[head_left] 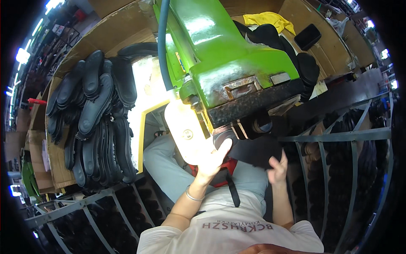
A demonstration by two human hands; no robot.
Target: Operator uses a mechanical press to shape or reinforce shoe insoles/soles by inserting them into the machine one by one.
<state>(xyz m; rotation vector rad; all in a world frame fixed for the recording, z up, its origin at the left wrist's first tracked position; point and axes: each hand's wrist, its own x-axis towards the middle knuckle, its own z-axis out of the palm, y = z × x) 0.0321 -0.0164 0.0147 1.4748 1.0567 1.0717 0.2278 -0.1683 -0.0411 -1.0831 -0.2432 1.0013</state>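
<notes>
A dark shoe sole lies level under the working head of a green machine, close to a round black part. My left hand holds its left end, thumb stretched on top; the other fingers are partly lost in bright lamp glare. At the sole's right end, my right hand grips the edge with curled fingers. A glaring white lit plate stands beside my left hand. Part of the sole is hidden beneath the machine head.
Stacked black soles fill an open cardboard box on the left. More dark soles and a yellow cloth lie in a box behind the machine. Metal racks flank me. A blue-grey hose runs down the machine.
</notes>
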